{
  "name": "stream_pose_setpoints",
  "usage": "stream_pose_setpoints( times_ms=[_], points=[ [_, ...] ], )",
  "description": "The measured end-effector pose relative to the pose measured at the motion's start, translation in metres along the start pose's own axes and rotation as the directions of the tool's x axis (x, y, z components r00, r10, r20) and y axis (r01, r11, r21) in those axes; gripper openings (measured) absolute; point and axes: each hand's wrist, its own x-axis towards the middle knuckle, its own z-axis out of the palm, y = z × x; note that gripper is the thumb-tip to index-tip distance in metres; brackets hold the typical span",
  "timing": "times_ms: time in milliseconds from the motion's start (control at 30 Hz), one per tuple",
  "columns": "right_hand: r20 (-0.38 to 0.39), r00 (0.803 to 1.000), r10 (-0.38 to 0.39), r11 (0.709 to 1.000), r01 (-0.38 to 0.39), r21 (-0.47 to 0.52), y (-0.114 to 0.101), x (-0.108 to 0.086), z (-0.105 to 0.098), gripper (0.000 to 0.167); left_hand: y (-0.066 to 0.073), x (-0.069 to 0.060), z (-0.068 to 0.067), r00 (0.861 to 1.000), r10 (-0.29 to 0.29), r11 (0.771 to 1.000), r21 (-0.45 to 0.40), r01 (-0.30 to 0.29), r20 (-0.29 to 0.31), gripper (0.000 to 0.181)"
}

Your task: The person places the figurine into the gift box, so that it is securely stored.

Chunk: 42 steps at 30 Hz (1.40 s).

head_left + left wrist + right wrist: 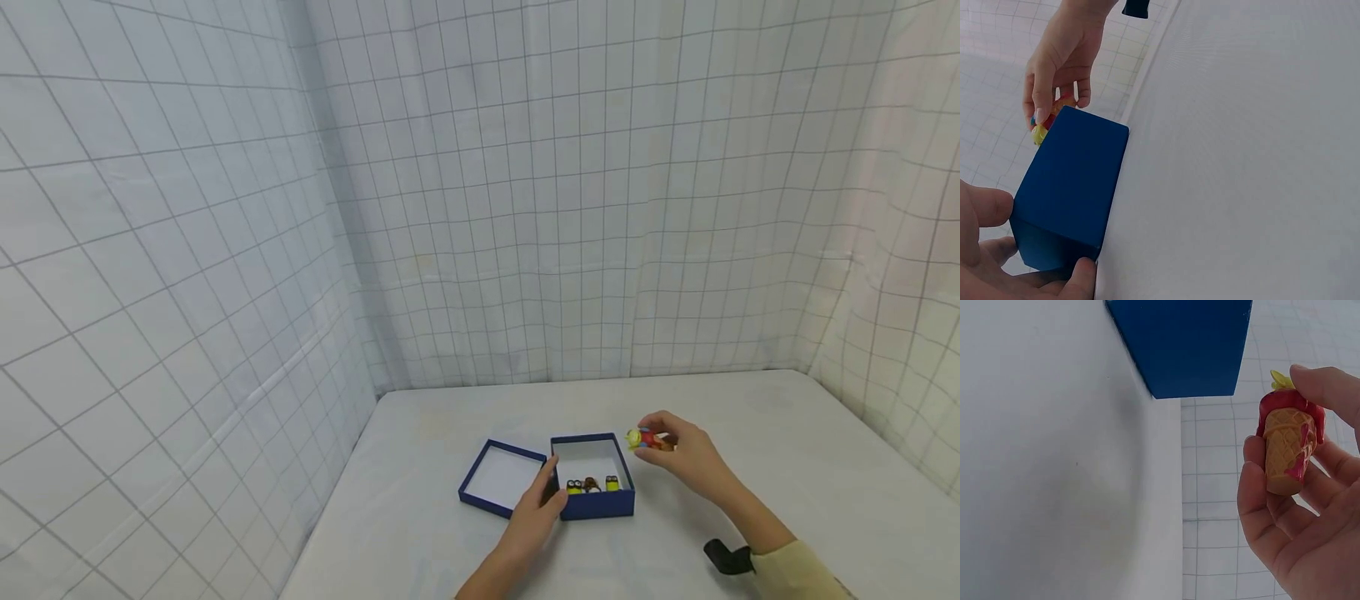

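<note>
Nearest, a pale yellow sleeve [798,573] is covering the right forearm, and a dark object [727,557] is sitting beside its cuff. Next, the left hand [532,517] is gripping the left end of a blue box [597,505], its thumb lying by the near left corner and its other fingers wrapping that end. The box is standing open side up on the white worktop [405,492], between the left and right edges and well apart from both. Along the inside of the box's near wall, two yellow figures [612,483] are showing their round eyes, and a brown-and-white piece [592,484] is resting between them. A blue-rimmed lid [501,473] is lying just left of the box, nearer the worktop's left edge, its white inside facing up.

A little farther off, the right hand [690,458] is pinching a small toy [647,438] between thumb and fingers, holding it up just beside the box's right wall. The toy's yellow top is pointing toward the box, and its red middle and waffle-patterned cone are pointing toward the palm. Beyond the worktop's far edge and its two far corners, white grid-lined cloth [525,208] is hanging.
</note>
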Motion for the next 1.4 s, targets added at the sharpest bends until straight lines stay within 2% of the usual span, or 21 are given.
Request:
stream_pose_setpoints(
  times_ms=[467,1067,1400],
  points=[
    [0.024,1.0,-0.012,1.0,0.012,0.012,-0.013,0.004,0.006,0.037,-0.001,0.001,0.0,1.0,0.024,1.0,-0.012,-0.024,0.011,0.056],
    [0.048,0.998,-0.04,0.997,0.037,0.06,-0.028,0.01,0.02,0.036,-0.002,0.0,0.001,1.0,0.015,1.0,0.007,-0.015,0.002,0.055],
    [0.043,0.994,-0.101,0.993,0.098,0.068,-0.036,0.01,0.029,0.035,0.001,-0.001,0.001,1.0,0.018,1.0,0.011,-0.018,0.002,0.055]
  ],
)
